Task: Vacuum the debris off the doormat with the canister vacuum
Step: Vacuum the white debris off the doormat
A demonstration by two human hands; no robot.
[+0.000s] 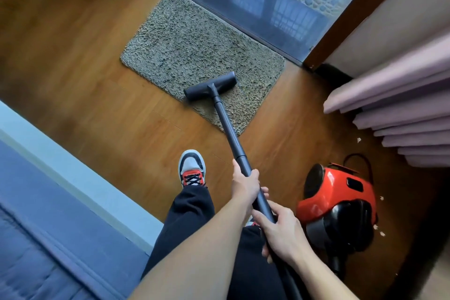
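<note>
Two hands on one vacuum wand, nozzle on the doormat.
Fingers (pixel 254 175) of the left hand (pixel 244 184) curl round the black wand (pixel 229 129) farther along; the right hand (pixel 280 231) grips it nearer, just behind. Wand slants away to the floor nozzle (pixel 210 86), resting on the near edge of the grey shaggy doormat (pixel 194 44), which lies on the wooden floor (pixel 73 56) against the door sill (pixel 243 0). Red canister vacuum (pixel 338 192) stands near right, white scraps (pixel 375 227) beside it, pink curtain (pixel 401 105) beyond.

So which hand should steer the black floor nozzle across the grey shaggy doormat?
Likely the left hand: it grips the black vacuum wand farther forward, nearer the nozzle; the right hand holds the rear.
</note>
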